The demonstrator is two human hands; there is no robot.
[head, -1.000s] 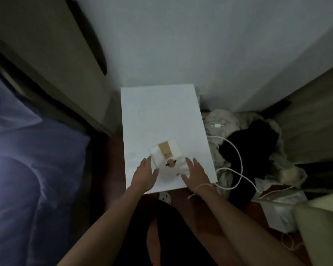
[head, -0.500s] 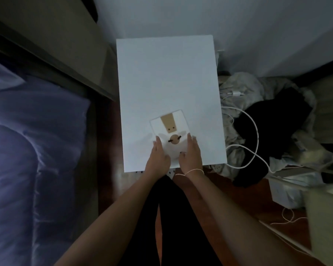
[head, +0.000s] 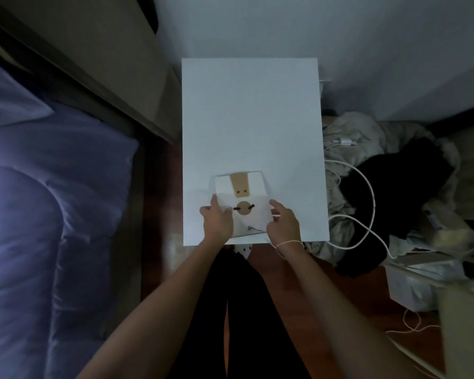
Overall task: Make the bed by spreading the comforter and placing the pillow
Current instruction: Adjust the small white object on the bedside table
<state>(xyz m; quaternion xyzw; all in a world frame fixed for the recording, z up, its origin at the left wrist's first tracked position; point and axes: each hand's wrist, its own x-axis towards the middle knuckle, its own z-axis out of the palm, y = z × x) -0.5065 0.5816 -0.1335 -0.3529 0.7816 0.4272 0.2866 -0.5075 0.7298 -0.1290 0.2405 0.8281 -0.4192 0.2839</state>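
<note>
Bedding lies well to the left of the fingers: the blue comforter (head: 39, 228) is bunched on the bed, not spread flat, and a pillow (head: 6, 97) shows at the far left edge, above it. Neither hand touches them. The left hand (head: 216, 220) and right hand (head: 283, 225) pinch the two sides of a white envelope (head: 240, 203) with a brown string clasp, fingers curled over its edges, on the white desk (head: 251, 119).

Judging from this, the risk is delay: the bed task seems not begun while both hands are busy. The envelope sits near the desk's front edge and could slip off if released carelessly. To the right of the fingers a white cable (head: 367, 187) loops over a clothes pile (head: 394, 187), a trip hazard.

Whether the envelope holds anything cannot be told; no other container shows clearly.
</note>
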